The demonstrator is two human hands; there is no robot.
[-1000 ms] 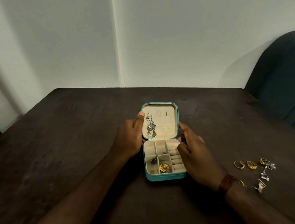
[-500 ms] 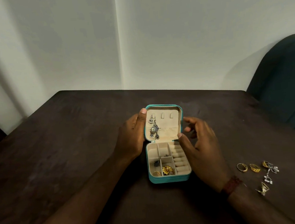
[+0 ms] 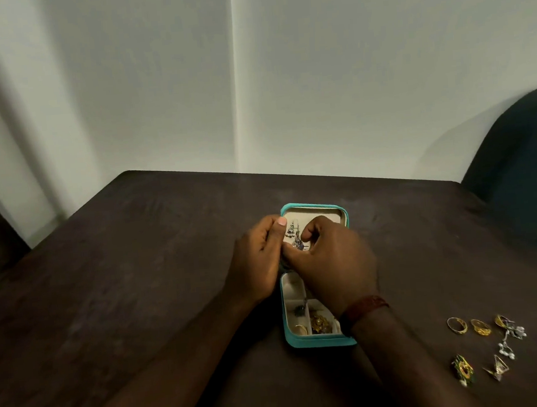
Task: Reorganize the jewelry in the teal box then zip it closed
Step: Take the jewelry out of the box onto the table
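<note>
A small teal jewelry box (image 3: 318, 341) stands open on the dark table, its cream lid (image 3: 326, 213) upright. My left hand (image 3: 259, 262) grips the lid's left edge, thumb on its rim. My right hand (image 3: 334, 265) reaches across the lid's inside, thumb and fingers pinched at the silver dangling earrings (image 3: 293, 237) hanging there. The box's compartments hold a gold brooch (image 3: 320, 322), a gold ring (image 3: 301, 329) and a dark piece (image 3: 300, 311); the ring rolls on the right are hidden by my right wrist.
Loose jewelry lies on the table at the right: gold rings (image 3: 457, 325) (image 3: 481, 327), silver pieces (image 3: 512, 333), a green and gold brooch (image 3: 463, 370), a silver triangular earring (image 3: 496, 370). A dark teal chair (image 3: 523, 164) stands at the far right. A wall rises behind the table.
My right hand has moved from the box's right side up and left onto the earrings in the lid. My left hand stays on the lid. The camera has tilted.
</note>
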